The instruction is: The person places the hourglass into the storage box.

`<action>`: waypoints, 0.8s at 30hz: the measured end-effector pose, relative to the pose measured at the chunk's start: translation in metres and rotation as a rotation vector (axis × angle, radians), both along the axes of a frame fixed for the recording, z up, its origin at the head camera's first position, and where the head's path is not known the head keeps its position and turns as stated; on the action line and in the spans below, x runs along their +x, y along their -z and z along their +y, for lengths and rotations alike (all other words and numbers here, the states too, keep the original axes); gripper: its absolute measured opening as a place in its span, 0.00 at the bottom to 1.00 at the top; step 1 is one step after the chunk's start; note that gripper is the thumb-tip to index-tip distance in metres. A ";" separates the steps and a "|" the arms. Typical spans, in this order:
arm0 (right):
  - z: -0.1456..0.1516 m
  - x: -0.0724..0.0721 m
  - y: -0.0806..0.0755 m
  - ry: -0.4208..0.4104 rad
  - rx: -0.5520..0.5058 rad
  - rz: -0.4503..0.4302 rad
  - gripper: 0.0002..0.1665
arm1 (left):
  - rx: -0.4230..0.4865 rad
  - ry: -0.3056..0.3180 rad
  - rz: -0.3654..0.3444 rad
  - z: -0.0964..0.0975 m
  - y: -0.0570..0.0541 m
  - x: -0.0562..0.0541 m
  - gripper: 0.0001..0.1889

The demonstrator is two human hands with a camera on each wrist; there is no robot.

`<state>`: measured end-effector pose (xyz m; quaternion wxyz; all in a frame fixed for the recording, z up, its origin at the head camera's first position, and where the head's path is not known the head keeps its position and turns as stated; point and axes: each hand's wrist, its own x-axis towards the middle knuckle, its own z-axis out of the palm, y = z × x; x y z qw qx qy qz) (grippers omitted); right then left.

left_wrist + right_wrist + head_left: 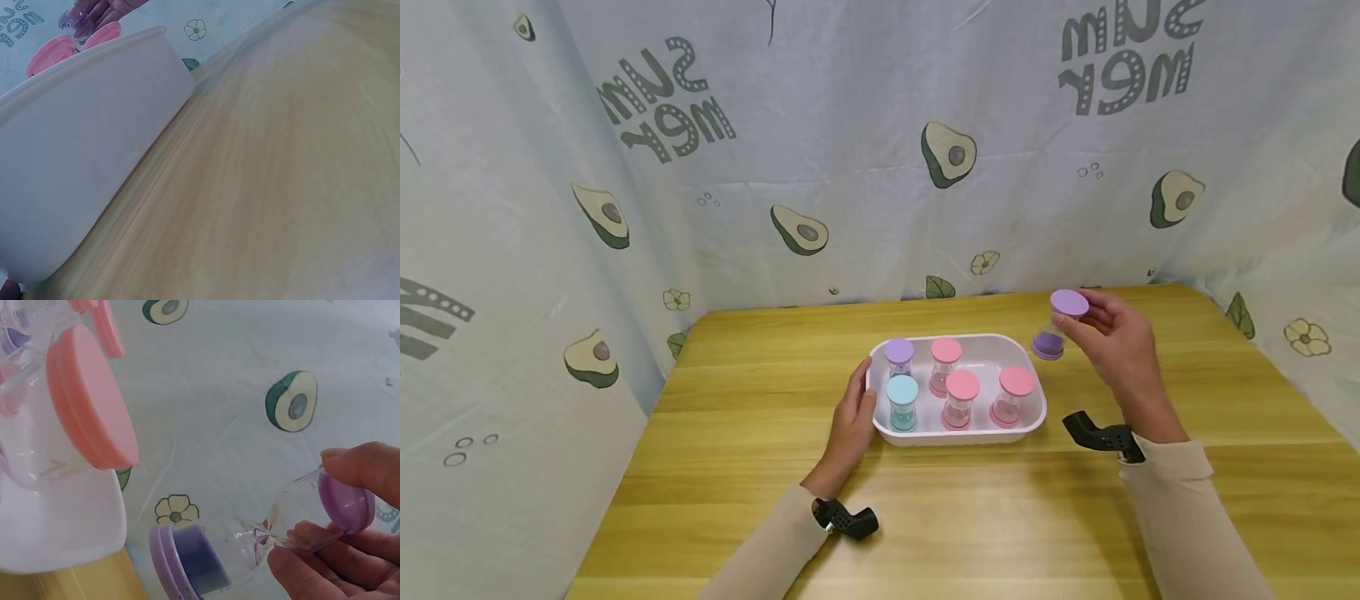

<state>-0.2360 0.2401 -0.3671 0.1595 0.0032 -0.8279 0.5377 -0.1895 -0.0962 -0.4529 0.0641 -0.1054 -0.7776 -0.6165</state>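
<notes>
My right hand (1123,346) pinches a purple sand timer (1049,343) by its upper part, raised to the right of the white tray (992,432). Purple sand lies in its lower bulb, seen closely in the right wrist view. My left hand (847,429) grips the tray's left end, thumb by the rim. Inside the tray stand a purple-capped timer (898,351), a light blue one (902,392) and three pink ones, at the back (946,350), front middle (962,386) and right (1017,382).
The tray rests on a wood-grain table (760,417). Behind and to the sides hangs a pale curtain (850,125) printed with avocados and lettering. A black wrist camera (846,520) is strapped to the left wrist and another camera (1105,437) to the right.
</notes>
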 end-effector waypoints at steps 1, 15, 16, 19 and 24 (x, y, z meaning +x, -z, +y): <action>-0.001 0.000 0.000 -0.002 0.002 0.001 0.36 | -0.002 0.001 -0.001 0.000 0.000 0.000 0.26; -0.015 -0.004 0.000 -0.013 0.045 0.006 0.35 | -0.009 -0.004 0.008 -0.002 0.000 0.000 0.26; -0.016 -0.004 0.001 -0.017 0.043 0.006 0.35 | -0.008 -0.005 0.005 -0.002 0.000 0.001 0.26; -0.020 -0.002 0.002 -0.026 0.048 0.006 0.36 | -0.002 -0.007 -0.002 -0.003 0.000 0.002 0.26; -0.023 -0.001 0.002 -0.027 0.058 0.010 0.35 | 0.011 0.008 0.008 -0.001 0.002 0.000 0.26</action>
